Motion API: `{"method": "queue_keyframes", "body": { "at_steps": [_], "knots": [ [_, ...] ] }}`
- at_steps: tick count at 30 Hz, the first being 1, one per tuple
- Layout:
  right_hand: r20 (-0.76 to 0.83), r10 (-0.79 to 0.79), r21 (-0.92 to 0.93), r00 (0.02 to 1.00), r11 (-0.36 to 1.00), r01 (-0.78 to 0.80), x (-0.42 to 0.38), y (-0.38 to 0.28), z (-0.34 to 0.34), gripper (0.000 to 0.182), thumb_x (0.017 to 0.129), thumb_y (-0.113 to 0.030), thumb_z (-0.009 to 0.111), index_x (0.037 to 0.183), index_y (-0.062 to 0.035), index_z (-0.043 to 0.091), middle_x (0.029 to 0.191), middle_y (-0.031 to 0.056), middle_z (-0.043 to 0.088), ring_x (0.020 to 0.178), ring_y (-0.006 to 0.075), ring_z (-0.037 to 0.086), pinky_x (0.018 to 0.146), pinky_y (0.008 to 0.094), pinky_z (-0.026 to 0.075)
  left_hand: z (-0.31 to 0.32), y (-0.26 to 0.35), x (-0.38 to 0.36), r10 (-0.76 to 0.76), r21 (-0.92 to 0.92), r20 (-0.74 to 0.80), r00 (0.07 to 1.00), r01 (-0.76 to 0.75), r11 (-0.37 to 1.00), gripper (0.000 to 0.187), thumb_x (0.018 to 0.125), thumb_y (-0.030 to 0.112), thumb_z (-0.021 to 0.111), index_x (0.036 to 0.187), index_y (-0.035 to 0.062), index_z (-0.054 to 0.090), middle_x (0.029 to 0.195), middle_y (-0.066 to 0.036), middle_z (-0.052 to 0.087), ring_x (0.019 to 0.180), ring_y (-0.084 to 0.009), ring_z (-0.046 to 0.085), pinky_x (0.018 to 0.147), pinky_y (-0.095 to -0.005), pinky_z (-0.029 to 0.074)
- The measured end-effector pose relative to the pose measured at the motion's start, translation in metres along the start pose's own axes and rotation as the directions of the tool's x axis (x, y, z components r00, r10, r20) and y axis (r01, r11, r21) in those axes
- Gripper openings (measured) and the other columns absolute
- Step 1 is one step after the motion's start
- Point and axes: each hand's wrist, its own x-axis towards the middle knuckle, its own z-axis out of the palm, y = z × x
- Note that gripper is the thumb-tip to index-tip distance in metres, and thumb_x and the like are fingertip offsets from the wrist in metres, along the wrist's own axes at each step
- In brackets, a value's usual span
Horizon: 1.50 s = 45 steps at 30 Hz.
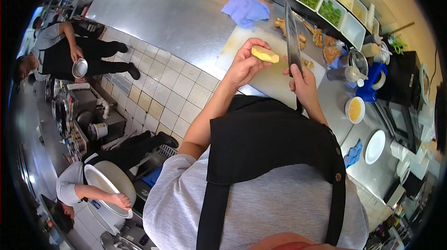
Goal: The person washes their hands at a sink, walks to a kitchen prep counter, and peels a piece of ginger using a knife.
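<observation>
Gripped one peeled ginger piece (264, 54) in left hand (243, 66), one knife (292, 40) in right hand (303, 84).
Worked over one cutting board (242, 45); beside: one blue cloth (245, 9), two co-workers.

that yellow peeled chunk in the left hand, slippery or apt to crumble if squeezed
The yellow chunk probably stays firm: it keeps its shape pinched in the left hand. Its cut faces look moist, so perhaps a bit slippery. Seemingly light, since fingertips alone carry it above the cutting board.

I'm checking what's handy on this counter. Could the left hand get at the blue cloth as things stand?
Probably not right away: the left hand is closed on a peeled yellow piece. The blue cloth lies bare on the steel counter beyond the cutting board, nothing between.
</observation>
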Motion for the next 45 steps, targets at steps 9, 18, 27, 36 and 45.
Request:
{"method": "queue_keyframes", "body": {
  "at_steps": [9, 18, 27, 36, 45],
  "knots": [
    [-0.119, -0.235, 0.01, 0.965, 0.971, 0.238, 0.018, -0.024, 0.031, 0.035, 0.092, -0.019, 0.062, 0.121, -0.0027, 0.053, 0.068, -0.0032, 0.049, 0.049, 0.0031, 0.041, 0.043, 0.0207, 0.031, 0.057, 0.004, -0.002, 0.175, -0.139, -0.032, 0.984, -0.178, 0.974, 0.045, 0.09, 0.009, 0.038, 0.132, -0.0075, 0.039, 0.138, -0.019, 0.043, 0.133, -0.0291, 0.039, 0.111, -0.0408, 0.031],
    [0.183, -0.195, 0.001, 0.964, 0.98, 0.198, 0.037, -0.056, -0.017, 0.033, 0.088, -0.017, 0.066, 0.118, -0.0036, 0.059, 0.075, -0.0028, 0.056, 0.053, 0.0051, 0.048, 0.047, 0.0213, 0.038, 0.062, 0.021, 0.007, -0.237, -0.064, 0.075, 0.969, 0.241, 0.968, 0.055, 0.09, 0.007, 0.044, 0.14, -0.0065, 0.029, 0.137, -0.021, 0.044, 0.126, -0.0318, 0.046, 0.109, -0.0422, 0.038],
    [-0.125, -0.488, -0.478, 0.864, 0.792, 0.379, 0.036, -0.053, -0.015, 0.029, 0.094, -0.015, 0.052, 0.12, -0.0038, 0.059, 0.093, 0.0174, 0.061, 0.079, 0.0319, 0.063, 0.07, 0.0405, 0.048, 0.071, 0.007, 0.014, -0.263, -0.205, 0.05, 0.963, 0.268, 0.941, 0.04, 0.09, 0.011, 0.043, 0.128, -0.0014, 0.044, 0.122, -0.018, 0.055, 0.114, -0.0317, 0.057, 0.1, -0.0404, 0.047],
    [-0.06, -0.54, -0.575, 0.839, 0.706, 0.413, -0.018, -0.055, 0.008, 0.043, 0.092, -0.021, 0.055, 0.134, -0.0122, 0.051, 0.099, 0.0138, 0.056, 0.087, 0.0323, 0.06, 0.071, 0.0392, 0.049, 0.05, -0.006, 0.032, -0.075, 0.126, -0.304, 0.95, 0.119, 0.985, 0.047, 0.101, 0.045, 0.034, 0.112, 0.0045, 0.054, 0.092, -0.008, 0.061, 0.085, -0.0208, 0.061, 0.075, -0.0348, 0.053],
    [0.001, -0.454, -0.623, 0.891, 0.697, 0.356, -0.025, -0.049, 0.014, 0.057, 0.09, -0.032, 0.059, 0.143, -0.0228, 0.041, 0.094, 0.0109, 0.049, 0.082, 0.0298, 0.058, 0.069, 0.0399, 0.05, 0.079, 0.002, 0.022, -0.108, 0.007, -0.227, 0.968, 0.113, 0.994, 0.047, 0.104, 0.042, 0.025, 0.122, 0.0071, 0.052, 0.09, -0.005, 0.059, 0.077, -0.0129, 0.06, 0.068, -0.0282, 0.053]
  ]
}}
